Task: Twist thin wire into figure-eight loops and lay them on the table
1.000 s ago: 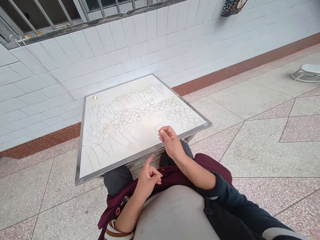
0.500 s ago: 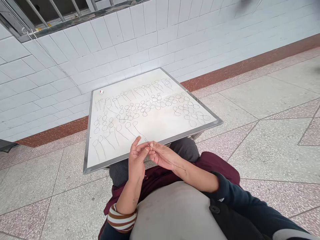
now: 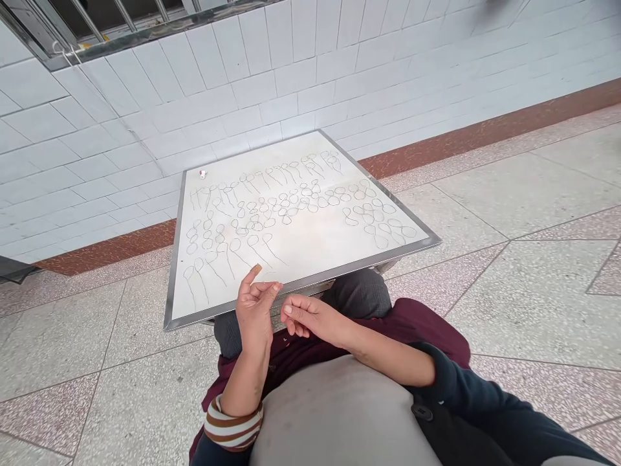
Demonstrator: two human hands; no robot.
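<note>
My left hand (image 3: 255,314) is just over the near edge of the white tabletop (image 3: 310,239), thumb and a finger pinched together and another finger raised. Just to its right, my right hand (image 3: 313,318) is closed, thumb pressed against the curled fingers. The hands are slightly apart, and anything held in either is too thin to make out. On the tabletop lie several thin dark wires bent into a loop with long tails, such as one looped wire (image 3: 276,253) near my left hand. Several figure-eight wire shapes (image 3: 286,211) lie across the middle.
Metal trim (image 3: 339,277) edges the tabletop, which stands above my knees. A small white-and-red object (image 3: 202,174) sits at its far left corner. Beyond is a white tiled wall (image 3: 272,84) with a barred window (image 3: 121,16). Speckled stone floor (image 3: 533,272) surrounds the table.
My hands have drawn apart from touching, the left moving left and the right slightly down. A thin wire seen earlier at the hands and along my right forearm is no longer distinguishable.
</note>
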